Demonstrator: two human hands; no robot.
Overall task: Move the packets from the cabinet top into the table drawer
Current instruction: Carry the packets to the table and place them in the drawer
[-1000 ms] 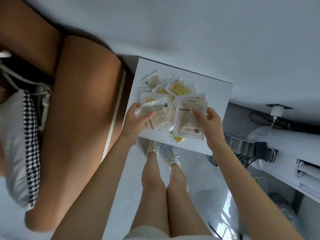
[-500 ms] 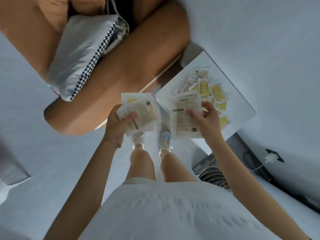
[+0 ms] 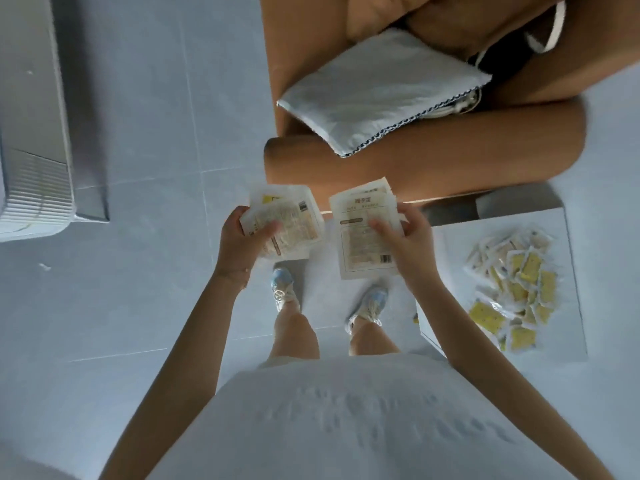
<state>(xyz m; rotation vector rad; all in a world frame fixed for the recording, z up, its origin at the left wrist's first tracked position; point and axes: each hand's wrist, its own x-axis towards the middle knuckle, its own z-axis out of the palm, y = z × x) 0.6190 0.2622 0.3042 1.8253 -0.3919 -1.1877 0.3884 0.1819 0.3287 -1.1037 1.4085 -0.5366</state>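
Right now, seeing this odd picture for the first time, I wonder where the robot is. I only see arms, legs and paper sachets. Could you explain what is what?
There is no machine here: a person does the work with bare hands. The picture comes from a wide-angle camera worn on the person's head and looking down, so you see their own arms, legs and shoes above a pale tiled floor. The left hand grips a small stack of flat white packets, thumb on top. The right hand holds a stack of printed white packets the same way. Both stacks are in the air. To the right is a white cabinet top with a loose pile of smaller yellow packets on it. Beyond the hands stands a brown sofa with a pale cushion. No drawer shows in this view.
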